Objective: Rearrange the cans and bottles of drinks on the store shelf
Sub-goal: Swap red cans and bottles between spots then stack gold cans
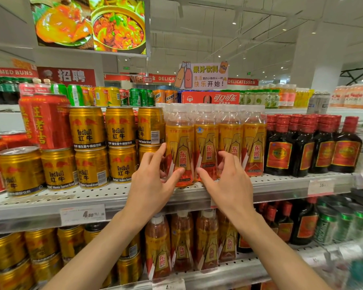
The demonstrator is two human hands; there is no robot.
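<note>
A row of orange Dongpeng drink bottles stands on the upper shelf (281,186). The leftmost bottle (179,143) sits a little further forward than the others. My left hand (153,181) holds it low down, thumb across its front and fingers along its left side. My right hand (228,181) curls round the second bottle (206,141), thumb at its left edge and fingertips at the gap to the third bottle (231,132). Gold Red Bull cans (120,130) are stacked two high just to the left.
Red Wanglaoji cans (44,120) stand at the far left, dark bottles with red caps (302,143) to the right. The lower shelf (218,275) carries more orange bottles, gold cans and green cans. Further drinks and a Coca-Cola box (210,98) fill the shelf behind.
</note>
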